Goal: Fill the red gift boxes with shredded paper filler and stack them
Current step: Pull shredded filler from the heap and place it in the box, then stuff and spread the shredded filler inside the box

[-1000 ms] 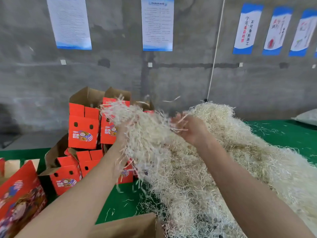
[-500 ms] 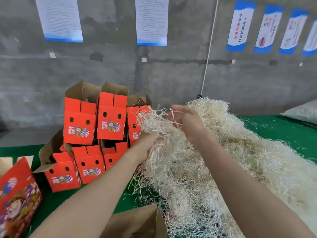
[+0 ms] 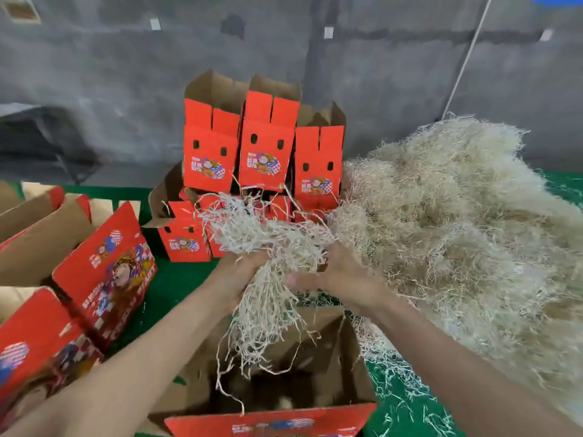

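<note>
Green cloth (image 3: 176, 288) over the table, grey concrete wall (image 3: 94, 74) behind, thin white cable (image 3: 467, 58) slanting down the wall at the right. At the far side of the table, stack of red boxes (image 3: 268, 152): three upright on top with brown flaps raised, more beneath, partly hidden behind raised paper. Along the left edge, larger red boxes (image 3: 104, 272) lying tilted, printed sides up, brown insides showing. Right half of the table taken up by a pale heap of shredded paper (image 3: 457, 231), reaching up to the stack's right-hand box. Loose strands (image 3: 400, 402) scattered on the cloth beside the near box.

Nearest the camera, open box (image 3: 331, 357): brown inside, red front flap at the bottom edge of the view. Dark at the bottom, contents not readable.

Clump of shredded paper (image 3: 268, 244) held directly above the open box, between both hands. Left hand (image 3: 243, 269) on the clump's left side, fingers curled round it from below. Right hand (image 3: 334, 272) on the right side, thumb laid across the clump, fingers buried in the shreds and closed on them, back of the hand against the edge of the heap. Upper part of the clump fanning out above the hands, blocking the lower boxes of the stack. Lower strands hanging down into the mouth of the open box.
</note>
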